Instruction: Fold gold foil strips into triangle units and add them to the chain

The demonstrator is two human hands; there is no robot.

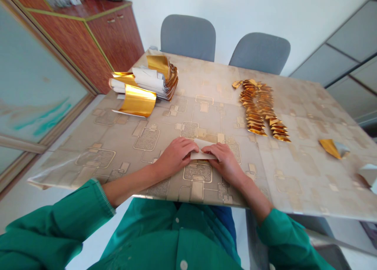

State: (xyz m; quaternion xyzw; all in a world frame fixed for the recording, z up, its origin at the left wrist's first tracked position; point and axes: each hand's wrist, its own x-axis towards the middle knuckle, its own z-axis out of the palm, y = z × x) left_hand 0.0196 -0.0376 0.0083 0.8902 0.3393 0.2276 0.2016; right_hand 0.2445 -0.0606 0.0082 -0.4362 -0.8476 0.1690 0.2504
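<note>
now, paper sheet [198, 155]: from my remote seat i see it near the close edge of the table [165, 130], pale side up, spanning the two hands.
left hand [178, 154]: fingers curled and pinching the sheet's left end.
right hand [225, 160]: bent fingers gripping the right end; i see its fingertips just beside the left ones.
sheet's folds: fingers hide too much, so i cannot tell how it is creased.
gold rows [255, 114]: two bands of folded pieces, side by side, beyond the right hand.
paper stack [150, 79]: gold and white sheets, far left from me.
loose gold sheet [139, 101]: curved, just before that stack.
single folded piece [330, 147]: alone, well right of the hands.
gray chairs [188, 36]: two, behind the table's far edge.
red-brown cabinet [116, 38]: back left corner.
</note>
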